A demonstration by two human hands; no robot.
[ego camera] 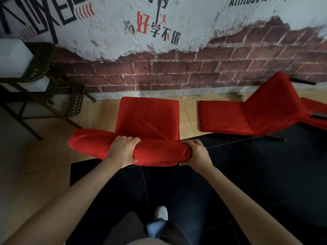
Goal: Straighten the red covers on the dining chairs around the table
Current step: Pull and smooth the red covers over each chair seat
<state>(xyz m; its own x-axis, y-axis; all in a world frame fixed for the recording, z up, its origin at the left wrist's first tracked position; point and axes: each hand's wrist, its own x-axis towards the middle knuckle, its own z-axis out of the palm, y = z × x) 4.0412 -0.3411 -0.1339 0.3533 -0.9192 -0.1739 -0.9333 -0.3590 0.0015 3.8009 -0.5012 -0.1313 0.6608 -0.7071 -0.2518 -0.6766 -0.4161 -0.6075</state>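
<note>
A dining chair in a red cover [148, 117] stands right below me, its seat facing the brick wall. I look down on the top of its backrest [159, 152], a red padded roll. My left hand [122, 151] grips the backrest top near its middle, fingers curled over the far side. My right hand [196, 154] grips the right end of the backrest, bunching the red fabric there. A second red-covered chair [247, 114] stands to the right, turned sideways.
A dark woven-metal stool [44, 82] with white blocks on it stands at the left against the brick-pattern wall [177, 71]. The floor is tan tile by the wall and black tile under me. My white shoe [161, 213] shows below.
</note>
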